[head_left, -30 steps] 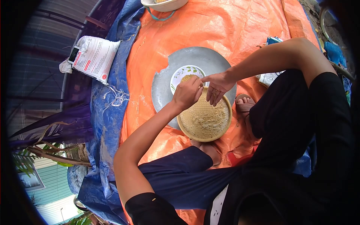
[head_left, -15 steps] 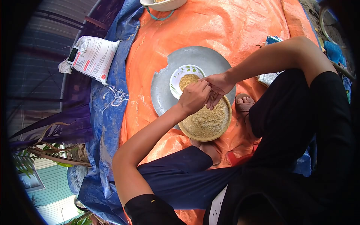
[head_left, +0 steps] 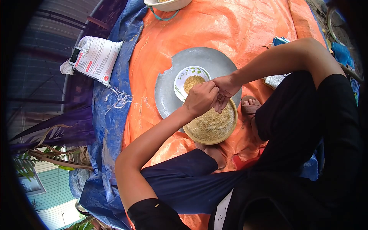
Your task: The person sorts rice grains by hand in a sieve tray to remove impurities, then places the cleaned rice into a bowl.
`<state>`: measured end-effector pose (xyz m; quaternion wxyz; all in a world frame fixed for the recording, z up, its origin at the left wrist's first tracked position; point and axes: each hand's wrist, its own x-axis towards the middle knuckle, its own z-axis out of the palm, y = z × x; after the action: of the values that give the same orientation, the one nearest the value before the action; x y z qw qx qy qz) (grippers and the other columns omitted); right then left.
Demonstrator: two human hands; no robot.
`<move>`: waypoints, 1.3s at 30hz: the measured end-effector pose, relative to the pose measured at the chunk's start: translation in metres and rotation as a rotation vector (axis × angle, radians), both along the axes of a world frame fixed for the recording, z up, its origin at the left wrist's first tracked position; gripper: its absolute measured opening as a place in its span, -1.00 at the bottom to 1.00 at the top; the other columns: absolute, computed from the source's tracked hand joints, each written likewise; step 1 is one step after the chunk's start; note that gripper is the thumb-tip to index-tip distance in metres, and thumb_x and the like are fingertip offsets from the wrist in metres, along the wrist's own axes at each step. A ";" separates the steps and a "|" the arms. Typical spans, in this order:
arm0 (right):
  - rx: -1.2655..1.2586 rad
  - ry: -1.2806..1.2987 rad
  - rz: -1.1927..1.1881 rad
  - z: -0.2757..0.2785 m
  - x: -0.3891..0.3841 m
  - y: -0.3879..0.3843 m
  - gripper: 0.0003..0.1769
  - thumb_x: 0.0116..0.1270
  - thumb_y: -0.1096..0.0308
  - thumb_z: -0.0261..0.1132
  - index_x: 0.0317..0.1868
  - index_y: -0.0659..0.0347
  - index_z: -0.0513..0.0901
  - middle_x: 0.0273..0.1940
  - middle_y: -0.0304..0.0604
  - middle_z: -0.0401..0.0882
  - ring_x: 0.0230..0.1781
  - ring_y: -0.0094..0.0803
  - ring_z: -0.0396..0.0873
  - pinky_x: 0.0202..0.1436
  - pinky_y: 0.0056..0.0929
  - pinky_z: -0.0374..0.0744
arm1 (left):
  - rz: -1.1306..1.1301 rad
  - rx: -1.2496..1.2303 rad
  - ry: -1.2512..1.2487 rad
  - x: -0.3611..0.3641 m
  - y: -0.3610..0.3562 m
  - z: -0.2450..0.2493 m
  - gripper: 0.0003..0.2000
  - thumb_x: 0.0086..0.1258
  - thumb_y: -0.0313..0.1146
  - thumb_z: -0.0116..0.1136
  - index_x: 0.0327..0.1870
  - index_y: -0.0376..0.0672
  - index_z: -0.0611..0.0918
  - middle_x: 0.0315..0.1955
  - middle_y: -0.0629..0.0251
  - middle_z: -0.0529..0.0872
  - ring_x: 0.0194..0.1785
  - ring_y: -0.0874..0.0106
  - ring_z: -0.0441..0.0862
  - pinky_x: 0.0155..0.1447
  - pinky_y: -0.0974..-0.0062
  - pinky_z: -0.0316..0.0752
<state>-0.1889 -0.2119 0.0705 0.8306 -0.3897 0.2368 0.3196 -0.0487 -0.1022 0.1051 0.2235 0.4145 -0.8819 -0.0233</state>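
Note:
My left hand (head_left: 199, 100) is closed in a pinch against my right hand; whatever lies between its fingertips is hidden. My right hand (head_left: 227, 86) is turned palm up, its fingers stretched out and slightly cupped, with small grains apparently lying on them. Just below both hands is a round yellow-rimmed basin (head_left: 234, 124) filled with pale, crumbly grain (head_left: 211, 124). Beside the left knuckles stands a white bowl (head_left: 178, 78) with green leaf prints, holding golden grains (head_left: 193, 81). The bowl rests on a round grey metal tray (head_left: 165, 97) with a jagged edge.
Orange tarpaulin (head_left: 245, 23) covers the ground, bordered by a blue sheet (head_left: 105, 134) on the left. A printed white sack (head_left: 97, 57) and loose white strings (head_left: 120, 99) lie there. Another basin (head_left: 168, 5) stands at the top. My sandalled foot (head_left: 250, 105) is beside the yellow-rimmed basin.
Both hands stay together in nearly the same place, with only slight finger movement. The bowl, tray and basin look unmoved.

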 end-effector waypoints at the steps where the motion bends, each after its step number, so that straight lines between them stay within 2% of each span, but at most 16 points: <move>1: -0.002 -0.006 -0.002 -0.001 0.000 0.000 -0.42 0.49 0.01 -0.12 -0.11 0.41 0.59 -0.14 0.19 0.67 -0.07 -0.03 0.71 0.01 -0.27 0.71 | -0.001 0.003 0.002 0.000 0.000 0.000 -0.89 0.12 -0.41 0.23 -0.39 -0.19 0.56 -0.48 0.23 0.53 -0.41 0.26 0.60 -0.33 0.34 0.49; 6: -0.035 -0.029 0.020 -0.007 0.001 0.000 -0.38 0.48 -0.02 -0.15 -0.10 0.45 0.59 -0.12 0.20 0.66 -0.06 -0.06 0.70 0.03 -0.29 0.69 | -0.013 -0.047 0.015 0.004 -0.002 0.003 -0.89 0.15 -0.41 0.25 -0.37 -0.18 0.57 -0.46 0.24 0.57 -0.43 0.27 0.60 -0.34 0.35 0.49; 12: 0.014 0.012 0.034 0.001 0.000 0.000 -0.03 0.46 -0.34 -0.36 0.05 0.58 0.50 0.04 0.29 0.58 0.13 -0.02 0.60 0.19 -0.27 0.58 | 0.139 -0.028 -0.009 0.033 -0.006 0.006 -0.90 0.25 -0.38 0.23 -0.34 -0.15 0.56 -0.45 0.25 0.56 -0.43 0.28 0.59 -0.34 0.35 0.48; 14: 0.090 0.015 -0.022 -0.003 0.001 0.000 0.12 0.37 -0.50 -0.39 0.10 0.57 0.51 0.07 0.28 0.58 0.11 0.02 0.60 0.17 -0.22 0.58 | 0.238 0.034 -0.036 0.046 -0.001 -0.011 -0.90 0.27 -0.38 0.23 -0.33 -0.16 0.56 -0.43 0.23 0.58 -0.43 0.26 0.61 -0.36 0.32 0.48; 16: 0.079 -0.036 -0.027 -0.003 0.002 -0.001 0.12 0.37 -0.49 -0.41 0.08 0.57 0.52 0.06 0.32 0.57 0.14 0.04 0.58 0.21 -0.20 0.55 | 0.280 0.125 0.000 0.049 0.007 -0.023 -0.89 0.29 -0.38 0.22 -0.33 -0.17 0.55 -0.43 0.22 0.58 -0.45 0.22 0.60 -0.36 0.30 0.49; 18: 0.089 -0.037 -0.023 0.003 0.001 -0.002 0.12 0.37 -0.49 -0.42 0.05 0.58 0.53 0.05 0.31 0.57 0.14 0.05 0.58 0.24 -0.17 0.53 | 0.327 0.345 -0.020 0.050 0.028 -0.046 -0.89 0.31 -0.38 0.21 -0.32 -0.18 0.54 -0.43 0.21 0.57 -0.40 0.19 0.61 -0.32 0.26 0.50; 20: 0.090 -0.038 -0.024 0.003 0.001 -0.001 0.12 0.39 -0.47 -0.45 0.02 0.59 0.54 0.04 0.32 0.57 0.14 0.07 0.58 0.27 -0.14 0.52 | 0.260 0.383 -0.095 0.051 0.047 -0.064 -0.90 0.33 -0.39 0.19 -0.31 -0.18 0.53 -0.42 0.19 0.56 -0.36 0.14 0.60 -0.28 0.21 0.50; 22: 0.103 -0.036 -0.029 0.004 0.002 0.001 0.12 0.39 -0.46 -0.46 0.00 0.60 0.54 0.03 0.32 0.57 0.14 0.07 0.57 0.27 -0.14 0.52 | 0.206 0.544 -0.177 0.052 0.067 -0.077 -0.88 0.30 -0.40 0.19 -0.25 -0.21 0.53 -0.28 0.10 0.52 -0.21 0.08 0.57 -0.16 0.19 0.50; 24: 0.109 -0.029 -0.032 0.005 0.003 0.002 0.13 0.40 -0.46 -0.45 0.07 0.61 0.51 0.08 0.33 0.54 0.17 0.06 0.55 0.28 -0.15 0.51 | 0.101 0.579 -0.173 0.050 0.082 -0.084 -0.82 0.24 -0.41 0.21 -0.19 -0.23 0.52 -0.18 0.08 0.51 -0.07 0.11 0.52 -0.04 0.21 0.47; 27: 0.130 -0.024 -0.039 0.004 0.004 0.003 0.12 0.40 -0.45 -0.44 0.13 0.62 0.47 0.13 0.34 0.52 0.19 0.04 0.54 0.29 -0.17 0.51 | -0.010 0.573 -0.222 0.046 0.092 -0.086 -0.77 0.21 -0.42 0.22 -0.16 -0.24 0.51 -0.12 0.10 0.50 -0.01 0.14 0.49 0.03 0.24 0.44; 30: 0.116 -0.024 -0.037 0.005 0.003 0.004 0.11 0.41 -0.45 -0.43 0.16 0.62 0.45 0.15 0.34 0.50 0.20 0.02 0.54 0.29 -0.18 0.50 | -0.009 0.591 -0.285 0.048 0.089 -0.086 -0.77 0.20 -0.43 0.21 -0.15 -0.25 0.51 -0.08 0.10 0.50 0.01 0.16 0.49 0.04 0.26 0.44; 39: 0.081 -0.003 -0.036 0.006 -0.002 0.005 0.10 0.40 -0.45 -0.41 0.11 0.60 0.49 0.11 0.32 0.53 0.18 0.02 0.56 0.29 -0.17 0.51 | 0.055 0.551 -0.226 0.060 0.066 -0.083 -0.84 0.22 -0.45 0.19 -0.23 -0.25 0.52 -0.24 0.08 0.49 -0.11 0.12 0.53 -0.04 0.20 0.47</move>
<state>-0.1906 -0.2073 0.0766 0.8516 -0.3519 0.2294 0.3135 0.0108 -0.0361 0.0219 0.0035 0.4831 -0.8502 -0.2093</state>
